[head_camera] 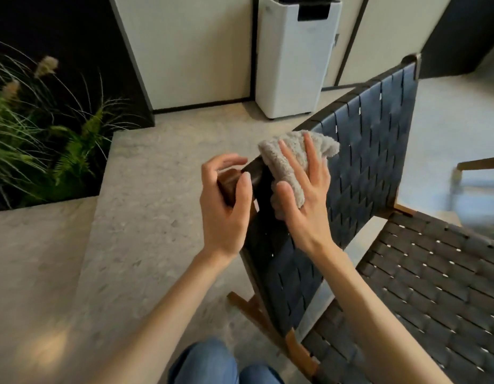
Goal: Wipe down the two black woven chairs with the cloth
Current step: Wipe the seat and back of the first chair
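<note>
A black woven chair with a brown wooden frame stands in front of me, its backrest upright and its woven seat at the lower right. A fluffy grey cloth lies over the backrest's near top corner. My right hand presses the cloth flat against the backrest, fingers spread. My left hand curls around the wooden top end of the backrest post, thumb and fingers on either side. Only one chair is clearly visible.
A white floor appliance stands against the wall behind the chair. A planter with green ferns and grasses sits at the left. A wooden-edged piece of furniture shows at the right edge. Grey stone floor lies all around; my knees in jeans appear below.
</note>
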A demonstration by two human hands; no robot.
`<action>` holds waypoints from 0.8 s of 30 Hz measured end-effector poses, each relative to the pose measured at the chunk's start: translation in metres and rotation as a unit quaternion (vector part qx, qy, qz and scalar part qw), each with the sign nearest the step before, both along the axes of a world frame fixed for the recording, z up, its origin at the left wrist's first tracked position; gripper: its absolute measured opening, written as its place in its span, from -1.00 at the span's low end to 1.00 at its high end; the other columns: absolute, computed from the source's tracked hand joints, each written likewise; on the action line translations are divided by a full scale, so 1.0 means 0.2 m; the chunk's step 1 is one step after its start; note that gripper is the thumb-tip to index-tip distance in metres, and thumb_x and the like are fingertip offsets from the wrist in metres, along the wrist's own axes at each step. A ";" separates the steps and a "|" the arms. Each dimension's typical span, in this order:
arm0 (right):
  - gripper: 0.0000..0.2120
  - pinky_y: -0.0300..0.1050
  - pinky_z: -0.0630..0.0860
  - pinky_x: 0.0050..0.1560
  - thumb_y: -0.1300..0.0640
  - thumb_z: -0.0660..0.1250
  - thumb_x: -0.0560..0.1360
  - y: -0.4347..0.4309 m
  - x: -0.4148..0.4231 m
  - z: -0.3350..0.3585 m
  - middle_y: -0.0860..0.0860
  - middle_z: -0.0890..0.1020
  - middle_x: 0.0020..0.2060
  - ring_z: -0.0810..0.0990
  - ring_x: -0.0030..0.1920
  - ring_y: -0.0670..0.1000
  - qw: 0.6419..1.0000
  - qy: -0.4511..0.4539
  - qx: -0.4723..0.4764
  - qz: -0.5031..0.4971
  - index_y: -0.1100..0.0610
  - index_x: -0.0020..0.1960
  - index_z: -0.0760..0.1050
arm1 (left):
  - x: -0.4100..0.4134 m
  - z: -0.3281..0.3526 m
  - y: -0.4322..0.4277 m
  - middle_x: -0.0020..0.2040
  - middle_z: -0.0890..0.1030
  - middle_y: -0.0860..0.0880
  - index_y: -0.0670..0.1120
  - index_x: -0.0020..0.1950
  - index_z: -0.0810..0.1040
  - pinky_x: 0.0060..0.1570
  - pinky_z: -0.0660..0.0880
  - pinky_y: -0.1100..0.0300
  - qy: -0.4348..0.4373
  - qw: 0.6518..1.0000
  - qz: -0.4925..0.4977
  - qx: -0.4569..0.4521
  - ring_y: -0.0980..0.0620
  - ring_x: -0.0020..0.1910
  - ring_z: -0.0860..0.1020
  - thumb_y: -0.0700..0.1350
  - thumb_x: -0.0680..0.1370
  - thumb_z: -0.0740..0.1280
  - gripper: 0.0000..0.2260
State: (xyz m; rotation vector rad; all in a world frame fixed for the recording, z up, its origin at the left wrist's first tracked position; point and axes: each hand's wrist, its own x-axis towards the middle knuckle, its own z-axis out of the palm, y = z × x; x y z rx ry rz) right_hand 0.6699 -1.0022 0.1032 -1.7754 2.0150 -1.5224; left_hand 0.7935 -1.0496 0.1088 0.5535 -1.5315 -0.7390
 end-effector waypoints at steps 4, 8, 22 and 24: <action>-0.61 0.06 0.10 0.42 -0.13 0.14 0.55 -0.07 0.01 -0.02 0.02 0.33 0.41 0.17 0.43 -0.04 0.989 0.069 -0.121 -0.041 -0.10 0.34 0.46 | -0.05 -0.10 0.00 0.00 0.52 0.35 -0.24 0.19 0.33 -0.10 0.43 0.51 0.068 0.997 -0.017 -0.029 0.35 -0.08 0.53 -0.20 0.59 0.17 -0.80; -0.62 0.10 0.17 0.38 -0.09 0.14 0.56 -0.09 0.00 -0.07 0.02 0.37 0.35 0.24 0.38 -0.06 0.981 0.080 -0.174 -0.039 -0.07 0.33 0.48 | -0.07 -0.16 0.00 -0.01 0.54 0.30 -0.21 0.29 0.35 -0.09 0.45 0.42 0.124 0.992 -0.007 0.004 0.27 -0.06 0.54 -0.05 0.59 0.19 -0.66; -0.55 -0.06 0.15 0.37 -0.03 0.16 0.54 0.25 -0.05 -0.66 -0.13 0.18 0.38 0.15 0.29 0.00 0.991 0.052 -0.124 0.022 -0.27 0.41 0.27 | -0.09 -0.43 0.21 0.07 0.49 0.51 0.10 0.40 0.14 -0.01 0.37 0.55 0.079 0.993 -0.030 0.082 0.46 0.07 0.47 0.01 0.61 0.07 -0.65; -0.54 -0.13 0.11 0.39 -0.01 0.15 0.55 0.19 -0.02 -0.53 -0.10 0.18 0.40 0.16 0.31 0.04 0.989 0.049 -0.135 0.034 -0.29 0.42 0.25 | -0.06 -0.43 0.21 0.14 0.47 0.45 0.12 0.38 0.16 0.04 0.37 0.52 0.067 0.992 -0.058 0.093 0.44 0.14 0.45 0.03 0.60 0.04 -0.66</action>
